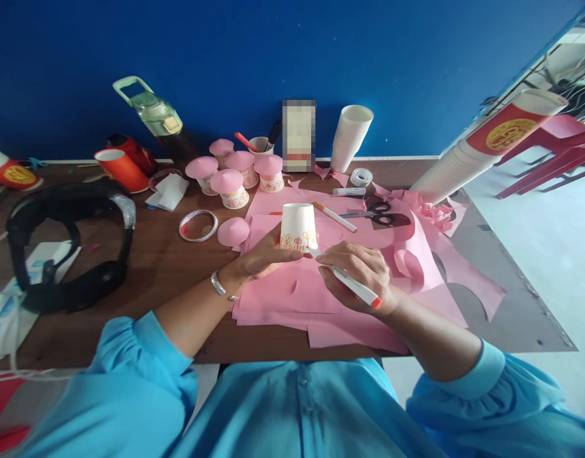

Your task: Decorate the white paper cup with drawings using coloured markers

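My left hand (266,254) grips a white paper cup (298,221), turned upside down, with orange and red drawings of flowers and mushrooms near its rim. In my right hand (362,270) is a white marker (354,287) with an orange-red end, its tip at the lower right of the cup. Pink paper sheets (292,312) lie beneath both hands. Beyond the cup rests another white marker (337,218) with orange ends, close to black-handled scissors (383,214). Several decorated cups with pink cone tops (228,183) stand at the back left, and a loose pink cone (233,233) lies nearer.
A tape roll (198,226), a black headband-like device (77,299) and a bottle (163,121) are on the left. Stacked white cups (350,137) stand by the blue wall; another cup stack (488,146) leans at right. Pink scraps (433,216) litter the right side.
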`<action>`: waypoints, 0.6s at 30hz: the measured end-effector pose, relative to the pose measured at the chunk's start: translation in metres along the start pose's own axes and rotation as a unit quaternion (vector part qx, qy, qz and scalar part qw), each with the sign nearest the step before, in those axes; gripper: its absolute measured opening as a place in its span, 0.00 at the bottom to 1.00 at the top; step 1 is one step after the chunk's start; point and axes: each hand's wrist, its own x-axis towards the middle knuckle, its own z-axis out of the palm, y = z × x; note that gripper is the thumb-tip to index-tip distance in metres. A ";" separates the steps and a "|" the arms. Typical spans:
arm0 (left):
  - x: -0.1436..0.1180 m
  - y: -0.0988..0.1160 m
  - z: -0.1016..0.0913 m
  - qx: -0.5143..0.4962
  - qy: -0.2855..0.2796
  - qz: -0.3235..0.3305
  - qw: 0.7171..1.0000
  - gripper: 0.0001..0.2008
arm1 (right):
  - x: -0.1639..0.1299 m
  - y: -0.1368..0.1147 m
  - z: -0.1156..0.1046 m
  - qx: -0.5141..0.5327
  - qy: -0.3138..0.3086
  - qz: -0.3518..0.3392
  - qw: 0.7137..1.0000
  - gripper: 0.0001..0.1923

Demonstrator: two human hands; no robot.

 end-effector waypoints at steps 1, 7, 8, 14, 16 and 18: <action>0.000 0.000 0.000 -0.003 0.001 -0.001 1.000 0.32 | 0.000 0.000 0.000 -0.002 -0.001 -0.001 1.000 0.13; 0.000 0.000 0.000 -0.009 0.007 -0.003 1.000 0.32 | 0.002 -0.002 -0.001 -0.008 -0.012 0.004 1.000 0.09; 0.000 -0.001 0.000 -0.010 0.008 -0.004 1.000 0.32 | 0.002 -0.002 -0.001 -0.007 -0.014 0.007 1.000 0.08; 0.000 -0.003 -0.002 -0.013 0.010 -0.008 1.000 0.27 | 0.001 -0.002 0.000 0.001 -0.001 0.008 1.000 0.08; 0.000 -0.005 -0.004 -0.014 0.010 -0.005 1.000 0.24 | 0.001 -0.001 0.000 0.000 0.006 0.002 1.000 0.09; 0.000 -0.007 -0.006 -0.013 0.014 0.001 1.000 0.21 | 0.000 -0.001 -0.001 -0.002 0.013 -0.002 1.000 0.10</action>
